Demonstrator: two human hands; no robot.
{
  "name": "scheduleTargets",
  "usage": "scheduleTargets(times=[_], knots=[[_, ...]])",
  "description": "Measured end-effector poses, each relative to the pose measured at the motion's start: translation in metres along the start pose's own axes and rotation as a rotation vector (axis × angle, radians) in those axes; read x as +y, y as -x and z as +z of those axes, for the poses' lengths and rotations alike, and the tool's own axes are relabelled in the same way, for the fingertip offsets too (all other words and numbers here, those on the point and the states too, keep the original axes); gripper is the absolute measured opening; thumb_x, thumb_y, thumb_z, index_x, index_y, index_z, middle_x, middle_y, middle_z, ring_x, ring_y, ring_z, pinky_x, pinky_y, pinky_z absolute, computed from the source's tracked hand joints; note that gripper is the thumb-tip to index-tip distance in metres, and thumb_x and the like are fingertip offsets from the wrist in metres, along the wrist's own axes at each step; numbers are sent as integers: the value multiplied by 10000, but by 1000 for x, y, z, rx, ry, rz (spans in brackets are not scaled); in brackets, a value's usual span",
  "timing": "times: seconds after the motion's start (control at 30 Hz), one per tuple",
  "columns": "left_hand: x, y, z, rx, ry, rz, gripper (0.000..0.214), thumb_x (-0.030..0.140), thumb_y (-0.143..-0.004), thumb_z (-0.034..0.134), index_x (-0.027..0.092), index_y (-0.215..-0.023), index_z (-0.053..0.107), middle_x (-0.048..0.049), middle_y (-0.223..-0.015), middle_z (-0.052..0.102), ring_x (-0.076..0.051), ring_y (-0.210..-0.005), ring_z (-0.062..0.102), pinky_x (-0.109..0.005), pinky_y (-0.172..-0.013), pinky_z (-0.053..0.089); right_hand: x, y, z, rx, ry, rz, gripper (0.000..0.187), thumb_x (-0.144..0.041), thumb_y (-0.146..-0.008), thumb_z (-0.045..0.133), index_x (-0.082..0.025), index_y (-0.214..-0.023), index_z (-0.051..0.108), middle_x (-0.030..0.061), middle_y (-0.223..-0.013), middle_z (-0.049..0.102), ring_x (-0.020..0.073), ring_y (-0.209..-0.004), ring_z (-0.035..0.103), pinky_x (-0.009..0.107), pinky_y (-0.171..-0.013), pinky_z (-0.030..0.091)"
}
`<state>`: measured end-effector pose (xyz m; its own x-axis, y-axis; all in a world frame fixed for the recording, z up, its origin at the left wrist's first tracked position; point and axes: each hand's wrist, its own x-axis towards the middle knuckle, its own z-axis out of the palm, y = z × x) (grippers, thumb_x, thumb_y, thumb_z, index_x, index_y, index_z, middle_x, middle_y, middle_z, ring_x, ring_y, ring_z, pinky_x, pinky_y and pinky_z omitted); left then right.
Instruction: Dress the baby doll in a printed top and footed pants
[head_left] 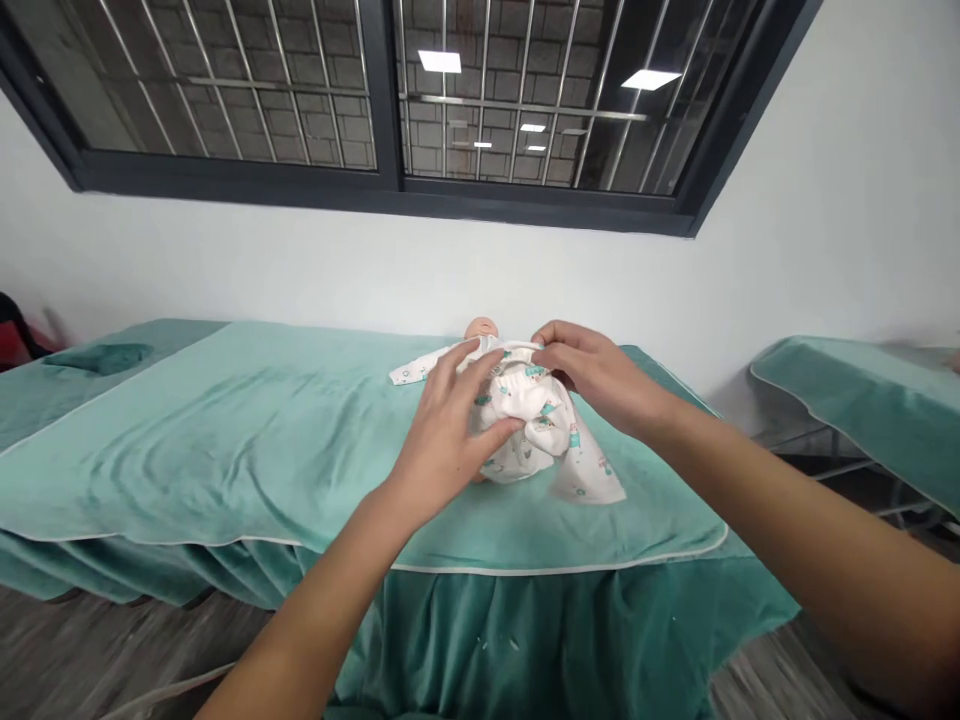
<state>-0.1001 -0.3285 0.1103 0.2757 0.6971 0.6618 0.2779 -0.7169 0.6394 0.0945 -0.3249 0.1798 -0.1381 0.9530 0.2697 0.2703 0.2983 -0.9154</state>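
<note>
A baby doll, its head (481,327) toward the wall, lies on the green bed in a white printed top with one sleeve (417,370) stretched to the left. Bunched over its lower body are white printed baby pants (525,398) with a gathered elastic edge; one leg of them (589,465) trails to the right. My left hand (457,425) is curled around the pants' left side, thumb on the front of the cloth and fingers over the top. At the upper right edge, my right hand (581,365) pinches the fabric. The doll's legs are mostly hidden.
A teal cover (225,430) with white piping spreads over the bed, its skirt (480,630) hanging in front. Behind are a white wall (337,265) and a barred window (390,100). Another covered bed (862,400) stands right. A pale cable (172,690) lies on the floor.
</note>
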Motion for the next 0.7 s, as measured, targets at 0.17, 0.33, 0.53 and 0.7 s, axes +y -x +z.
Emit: scheduleTargets(times=[0.17,0.33,0.53,0.7], knots=[[28,-18,-29,148,-37,34,122,213,-831,674,234,-949,648,-19,-1064,631,-190,-985,596,-307,-865,483,-43,-6,5,-119,40,-241,150,-228,-850,654,-235,-991,708,-18,-763,624,125,-647,517,274,-597,400],[35,-26,-47,220,51,-109,75,187,-808,661,218,-872,636,37,-760,574,-124,-675,493,-244,-608,382,-45,-2,10,-209,226,-421,211,-395,-897,685,-241,-1021,758,52,-1103,665,202,-983,603,331,-805,479],[44,-31,-57,107,223,-139,130,272,-804,743,198,-873,662,27,-741,600,-117,-670,540,-226,-590,398,-38,-1,16,-136,170,-432,279,-499,-837,758,-225,-852,708,29,-971,632,184,-899,577,305,-740,446],[46,-32,-56,35,519,-232,261,412,-818,765,200,-886,627,12,-757,635,-122,-617,590,-241,-565,449,-40,-3,24,-132,-96,-318,378,-557,-865,708,-221,-775,561,-27,-739,521,125,-687,497,267,-625,391]])
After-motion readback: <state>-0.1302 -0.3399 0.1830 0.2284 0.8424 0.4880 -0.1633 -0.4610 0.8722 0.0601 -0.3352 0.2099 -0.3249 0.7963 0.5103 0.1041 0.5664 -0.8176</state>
